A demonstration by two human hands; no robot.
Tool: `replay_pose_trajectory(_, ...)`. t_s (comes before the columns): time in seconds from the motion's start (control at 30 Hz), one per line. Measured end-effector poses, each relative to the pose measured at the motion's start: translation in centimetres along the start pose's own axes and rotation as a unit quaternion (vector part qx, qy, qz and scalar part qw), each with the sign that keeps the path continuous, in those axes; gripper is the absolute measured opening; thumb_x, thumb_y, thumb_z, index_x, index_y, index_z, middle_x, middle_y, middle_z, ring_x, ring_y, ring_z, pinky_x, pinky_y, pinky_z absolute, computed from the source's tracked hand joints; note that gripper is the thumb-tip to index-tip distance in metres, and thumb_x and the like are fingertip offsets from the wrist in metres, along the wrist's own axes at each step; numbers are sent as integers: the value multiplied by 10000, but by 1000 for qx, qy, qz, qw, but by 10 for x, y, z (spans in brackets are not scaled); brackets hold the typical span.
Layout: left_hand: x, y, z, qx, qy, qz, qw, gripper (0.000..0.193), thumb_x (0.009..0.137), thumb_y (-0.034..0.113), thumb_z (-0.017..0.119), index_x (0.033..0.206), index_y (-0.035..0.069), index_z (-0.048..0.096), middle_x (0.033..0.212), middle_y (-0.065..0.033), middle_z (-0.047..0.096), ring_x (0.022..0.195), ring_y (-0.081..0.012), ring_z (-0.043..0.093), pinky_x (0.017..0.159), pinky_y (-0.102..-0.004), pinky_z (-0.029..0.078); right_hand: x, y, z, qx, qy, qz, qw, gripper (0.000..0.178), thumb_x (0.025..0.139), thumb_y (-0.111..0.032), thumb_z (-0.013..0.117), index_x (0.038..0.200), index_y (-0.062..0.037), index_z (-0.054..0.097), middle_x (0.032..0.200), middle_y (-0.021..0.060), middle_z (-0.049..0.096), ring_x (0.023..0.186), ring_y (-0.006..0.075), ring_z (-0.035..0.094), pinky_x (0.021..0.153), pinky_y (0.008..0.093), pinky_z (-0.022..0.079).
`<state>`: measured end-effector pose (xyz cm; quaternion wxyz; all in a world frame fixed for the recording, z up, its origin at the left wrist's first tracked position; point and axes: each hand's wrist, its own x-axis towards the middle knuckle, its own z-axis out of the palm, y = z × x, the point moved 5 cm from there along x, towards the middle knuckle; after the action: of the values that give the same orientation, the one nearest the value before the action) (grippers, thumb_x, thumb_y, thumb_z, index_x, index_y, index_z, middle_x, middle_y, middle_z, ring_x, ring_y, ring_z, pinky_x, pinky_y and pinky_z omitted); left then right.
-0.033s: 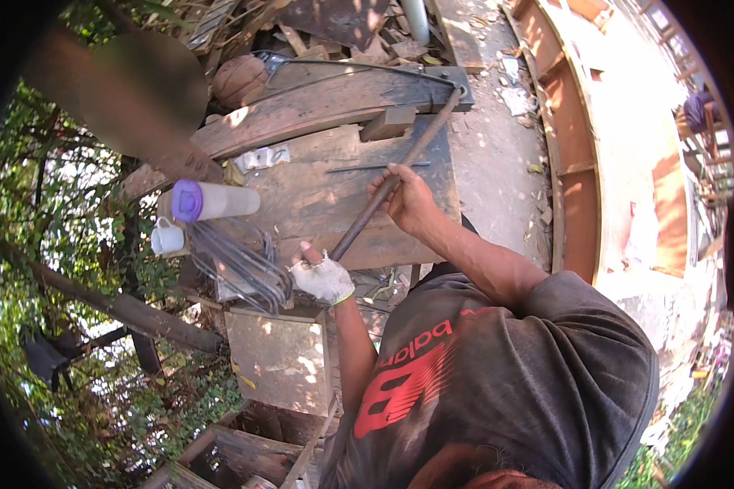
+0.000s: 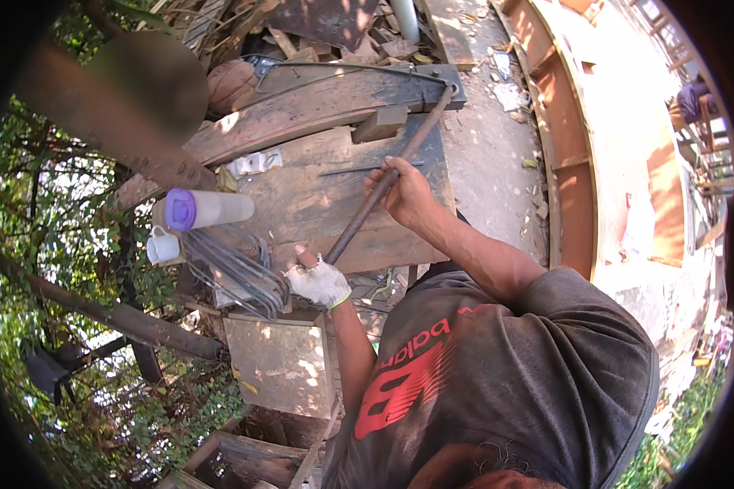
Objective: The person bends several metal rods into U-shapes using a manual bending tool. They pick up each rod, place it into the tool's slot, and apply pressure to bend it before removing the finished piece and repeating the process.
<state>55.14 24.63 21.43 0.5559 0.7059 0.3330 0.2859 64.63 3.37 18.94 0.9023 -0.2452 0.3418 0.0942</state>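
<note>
A long dark metal bar slants across the wooden workbench. Its upper end meets a dark metal fitting at the bench's far right corner. My bare right hand is closed around the middle of this bar. My left hand, in a white glove with the thumb bare, is at the bar's lower end, its fingers curled and partly hidden. Beside the glove lies a bundle of bent grey metal rods. A thin dark rod rests on the bench behind my right hand.
A curved wooden beam spans the bench's far side, with a wood block before it. A purple-lidded bottle and white cup stand left. Scrap wood lies beyond; a long wooden frame is at right.
The whole view has shifted slightly, so the bench appears a little further left. My right hand's fingers sit slightly differently on the bar; the bar keeps its place.
</note>
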Motion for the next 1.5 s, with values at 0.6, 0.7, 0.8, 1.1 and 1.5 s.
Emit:
replay_pose_trajectory(0.6, 74, -11, 36, 66, 50, 111, 990, 457, 969, 324, 549, 765, -85, 548, 657, -197, 546, 598, -320, 476, 579, -430, 393, 38, 7, 37, 23, 159, -86, 983, 138, 854, 16, 389, 989, -13, 389, 818, 133, 479, 594, 229, 491, 494, 409, 455)
replay_pose_trajectory(0.7, 75, -12, 33, 180, 71, 111, 975, 523, 989, 376, 515, 791, -107, 543, 698, -251, 578, 621, -380, 493, 619, -458, 409, 43, 8, 36, 3, 151, -88, 985, 159, 860, -1, 386, 1016, -5, 411, 821, 143, 498, 602, 234, 511, 480, 399, 447)
replay_pose_trajectory(0.8, 47, 3, 28, 110, -24, 63, 992, 601, 974, 489, 528, 862, -101, 569, 771, -176, 612, 658, -278, 505, 647, -416, 434, 41, -3, 28, -23, 71, -39, 996, 106, 873, 1, 408, 961, -6, 468, 846, 145, 523, 655, 245, 555, 505, 385, 471)
replay_pose_trajectory(1.1, -132, 10, -12, 139, -337, 41, 930, 285, 912, 282, 678, 851, 9, 626, 672, -80, 605, 619, -154, 548, 616, -330, 469, -53, -80, -63, 85, -220, 106, 966, 70, 826, -74, 588, 845, -86, 522, 792, 61, 570, 788, 249, 593, 853, 511, 499)
replay_pose_trajectory(1.5, -75, 103, 267, -149, -386, -115, 903, 122, 875, 156, 706, 826, 81, 622, 684, 24, 575, 555, -77, 512, 507, -231, 413, -67, -346, -295, 164, 8, -113, 980, 87, 922, -162, 585, 881, -101, 538, 675, -28, 435, 571, 84, 422, 564, 242, 425)
